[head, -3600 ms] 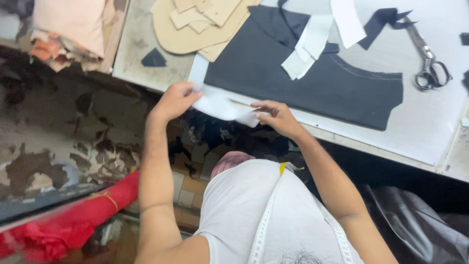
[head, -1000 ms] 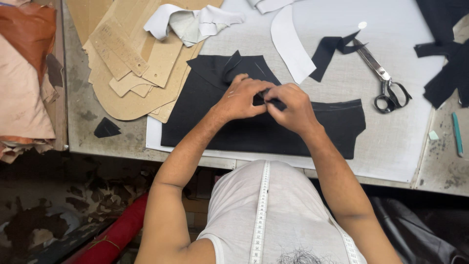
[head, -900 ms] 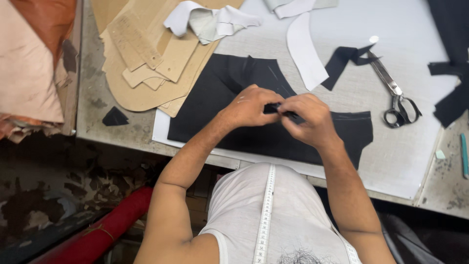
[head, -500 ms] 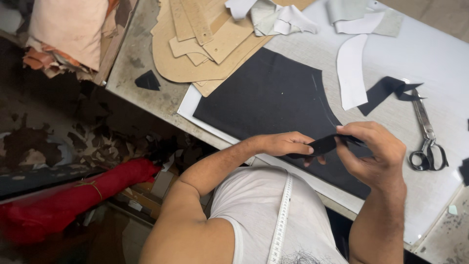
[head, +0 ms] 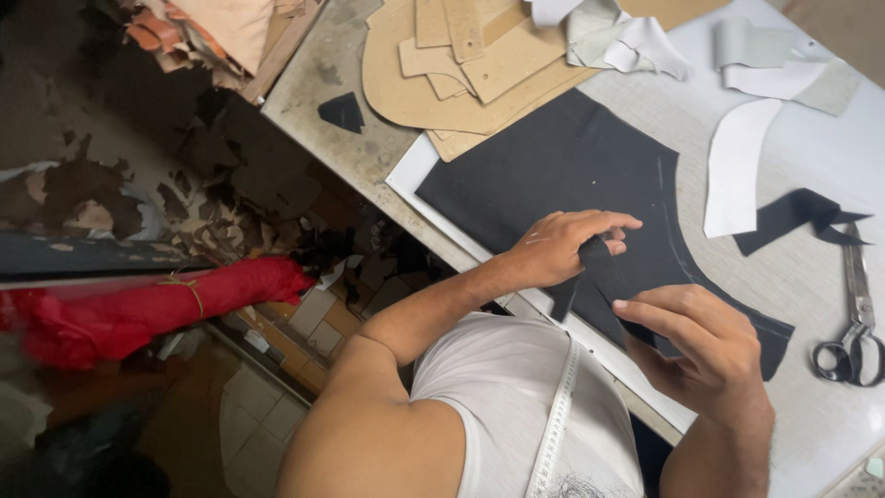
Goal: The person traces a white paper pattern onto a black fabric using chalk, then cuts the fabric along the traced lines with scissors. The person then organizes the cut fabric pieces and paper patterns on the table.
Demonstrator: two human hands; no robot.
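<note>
A large piece of black fabric lies flat on a white sheet on the worktable. Over its near edge, my left hand and my right hand together hold a small black fabric strip. My left hand pinches the strip's upper end. The fingers of my right hand close on its lower end. A white measuring tape hangs around my neck over my white shirt.
Tan cardboard patterns are stacked at the table's far side. A curved white pattern piece, a black scrap and scissors lie to the right. A red cloth roll and scraps lie on the floor at left.
The view has swung left and tilted. My hands have come to the near edge of the black fabric, still holding the small strip.
</note>
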